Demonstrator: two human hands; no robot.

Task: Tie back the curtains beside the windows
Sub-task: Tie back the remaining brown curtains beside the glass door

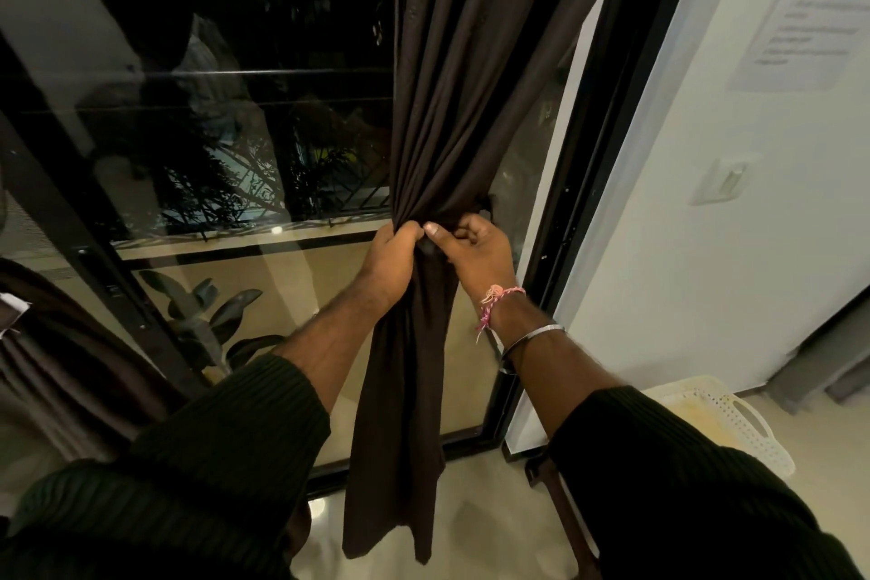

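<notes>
A dark brown curtain (452,75) hangs in front of the window's right side, gathered into a narrow bunch at mid height. My left hand (393,257) grips the bunch from the left, fingers curled round the folds. My right hand (475,250) grips it from the right, thumb on top, fingers curled behind the cloth. A dark tie band (430,247) seems to sit between the two hands, mostly hidden. Below the hands the curtain's tail (400,414) hangs loose down to near the floor.
The black-framed window (263,245) shows a dark balcony with a railing and plants. A white wall (734,250) with a switch (725,181) stands to the right. A white perforated basket (734,419) sits on the floor lower right. Another brown curtain (61,367) hangs at left.
</notes>
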